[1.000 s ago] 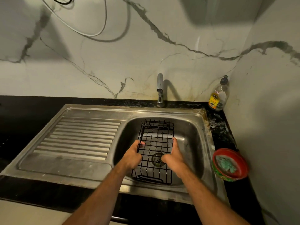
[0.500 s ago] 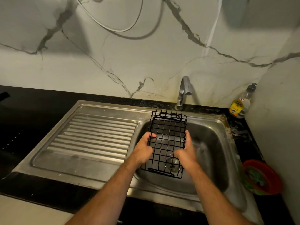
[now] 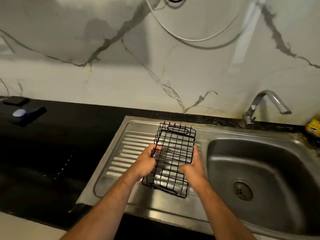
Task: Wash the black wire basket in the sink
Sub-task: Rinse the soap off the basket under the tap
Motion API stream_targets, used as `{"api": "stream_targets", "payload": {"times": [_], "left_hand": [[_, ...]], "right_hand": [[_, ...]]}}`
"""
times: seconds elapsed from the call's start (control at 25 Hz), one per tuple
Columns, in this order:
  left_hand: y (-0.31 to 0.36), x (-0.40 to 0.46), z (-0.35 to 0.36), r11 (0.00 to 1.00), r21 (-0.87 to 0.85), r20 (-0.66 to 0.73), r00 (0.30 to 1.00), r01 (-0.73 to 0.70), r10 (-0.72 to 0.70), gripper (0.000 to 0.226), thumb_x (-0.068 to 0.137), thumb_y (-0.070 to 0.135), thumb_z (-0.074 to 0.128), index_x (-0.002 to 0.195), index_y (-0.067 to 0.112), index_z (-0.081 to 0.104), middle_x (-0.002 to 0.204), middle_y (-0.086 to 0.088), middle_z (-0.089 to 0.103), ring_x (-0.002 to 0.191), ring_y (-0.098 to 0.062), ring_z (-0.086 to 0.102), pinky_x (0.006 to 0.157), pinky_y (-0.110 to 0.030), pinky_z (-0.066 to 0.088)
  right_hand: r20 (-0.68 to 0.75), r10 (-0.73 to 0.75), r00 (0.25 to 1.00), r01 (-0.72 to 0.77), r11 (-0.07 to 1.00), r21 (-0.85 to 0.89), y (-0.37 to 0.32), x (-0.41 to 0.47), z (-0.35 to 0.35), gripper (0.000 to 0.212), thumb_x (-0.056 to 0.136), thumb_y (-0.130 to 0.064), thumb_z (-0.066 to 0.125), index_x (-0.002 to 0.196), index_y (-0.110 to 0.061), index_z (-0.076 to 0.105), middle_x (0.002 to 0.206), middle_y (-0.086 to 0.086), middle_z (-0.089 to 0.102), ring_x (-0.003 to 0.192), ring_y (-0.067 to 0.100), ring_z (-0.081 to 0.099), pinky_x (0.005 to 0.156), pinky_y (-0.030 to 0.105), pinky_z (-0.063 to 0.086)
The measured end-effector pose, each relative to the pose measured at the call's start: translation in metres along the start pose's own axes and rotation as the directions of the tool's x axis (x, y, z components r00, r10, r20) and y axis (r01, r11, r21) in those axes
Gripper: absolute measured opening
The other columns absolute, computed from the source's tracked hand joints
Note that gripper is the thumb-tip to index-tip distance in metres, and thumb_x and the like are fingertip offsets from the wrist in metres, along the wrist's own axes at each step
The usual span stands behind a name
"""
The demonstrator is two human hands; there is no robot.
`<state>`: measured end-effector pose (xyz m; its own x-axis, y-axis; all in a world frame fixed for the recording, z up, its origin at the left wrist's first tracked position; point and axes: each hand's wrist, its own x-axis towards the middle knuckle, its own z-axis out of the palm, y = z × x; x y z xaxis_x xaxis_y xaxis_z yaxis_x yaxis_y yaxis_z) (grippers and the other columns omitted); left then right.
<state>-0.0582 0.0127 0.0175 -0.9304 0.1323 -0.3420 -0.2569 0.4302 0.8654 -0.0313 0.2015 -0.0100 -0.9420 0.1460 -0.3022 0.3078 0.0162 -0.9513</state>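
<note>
We can read no text anywhere; the yellow label on the bottle (image 3: 313,127), far beyond our right hand (image 3: 193,168), is too blurred.

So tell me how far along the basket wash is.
Done: nothing here proves a wash; the tap runs no water and the sink bowl holds nothing. In hand: the left hand and right hand grip the black wire basket by its sides over the ribbed drainboard. Left: possibly setting it down there.
</note>
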Motion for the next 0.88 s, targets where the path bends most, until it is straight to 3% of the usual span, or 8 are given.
{"api": "stream_targets", "payload": {"times": [0.08,0.2,0.4,0.52,0.64,0.72,0.88], "left_hand": [[-0.014,-0.007,-0.04,0.999,-0.037,-0.015,1.0,0.011,-0.012,0.045,0.093,-0.007,0.052,0.111,0.033,0.062,0.098,0.004,0.069,0.092,-0.016,0.062,0.072,-0.03,0.046],[-0.034,-0.008,-0.09,0.998,-0.051,-0.022,0.999,0.043,-0.044,0.046,0.092,-0.013,0.046,0.116,0.025,0.06,0.095,0.004,0.068,0.085,-0.014,0.06,0.066,-0.025,0.044],[-0.059,0.007,-0.142,0.994,-0.073,-0.026,0.996,0.085,-0.087,0.051,0.091,-0.019,0.045,0.112,0.025,0.061,0.104,-0.001,0.07,0.091,-0.011,0.067,0.065,-0.017,0.052],[-0.076,0.019,-0.162,0.99,-0.096,-0.045,0.993,0.102,-0.107,0.054,0.086,-0.023,0.044,0.111,0.022,0.062,0.107,-0.006,0.07,0.091,-0.014,0.069,0.069,-0.025,0.056],[-0.087,0.029,-0.169,0.989,-0.095,-0.045,0.992,0.113,-0.118,0.06,0.083,-0.025,0.039,0.116,0.021,0.06,0.114,-0.008,0.067,0.095,-0.017,0.067,0.071,-0.028,0.057],[-0.09,0.034,-0.17,0.99,-0.076,-0.035,0.992,0.117,-0.12,0.06,0.084,-0.023,0.04,0.116,0.024,0.059,0.114,-0.007,0.067,0.097,-0.018,0.066,0.072,-0.028,0.058],[-0.096,0.044,-0.166,0.99,-0.063,-0.011,0.992,0.125,-0.126,0.06,0.083,-0.021,0.043,0.113,0.028,0.061,0.113,-0.007,0.068,0.103,-0.024,0.067,0.081,-0.039,0.06]], "right_hand": [[0.045,0.018,0.999,-0.018,1.0,0.005,-0.002,0.002,0.046,0.11,0.074,0.019,0.056,0.158,-0.037,0.012,0.135,0.002,0.059,0.084,0.015,0.067,0.068,0.034,0.056],[0.097,0.054,0.994,-0.055,0.999,-0.001,-0.003,0.008,0.102,0.114,0.075,0.018,0.057,0.158,-0.041,0.005,0.142,0.005,0.054,0.073,0.012,0.063,0.054,0.027,0.049],[0.118,0.066,0.991,-0.065,0.998,-0.006,-0.001,0.023,0.16,0.115,0.071,0.014,0.058,0.156,-0.045,0.008,0.148,0.009,0.048,0.083,0.014,0.068,0.063,0.031,0.055],[0.146,0.05,0.988,-0.047,0.999,-0.024,-0.002,0.032,0.182,0.116,0.069,0.011,0.06,0.154,-0.05,0.009,0.151,0.003,0.045,0.1,0.02,0.068,0.077,0.042,0.059],[0.121,0.075,0.99,-0.069,0.996,-0.054,-0.014,0.031,0.19,0.11,0.077,0.016,0.057,0.158,-0.041,0.009,0.149,-0.012,0.037,0.079,0.009,0.061,0.084,0.049,0.057],[0.088,0.096,0.991,-0.089,0.993,-0.074,-0.014,0.034,0.191,0.107,0.079,0.017,0.057,0.158,-0.038,0.01,0.154,-0.005,0.036,0.075,0.006,0.058,0.087,0.048,0.056],[0.08,0.078,0.994,-0.072,0.995,-0.075,-0.001,0.043,0.188,0.11,0.075,0.016,0.059,0.156,-0.044,0.013,0.153,-0.001,0.041,0.091,0.021,0.069,0.081,0.051,0.059]]}}
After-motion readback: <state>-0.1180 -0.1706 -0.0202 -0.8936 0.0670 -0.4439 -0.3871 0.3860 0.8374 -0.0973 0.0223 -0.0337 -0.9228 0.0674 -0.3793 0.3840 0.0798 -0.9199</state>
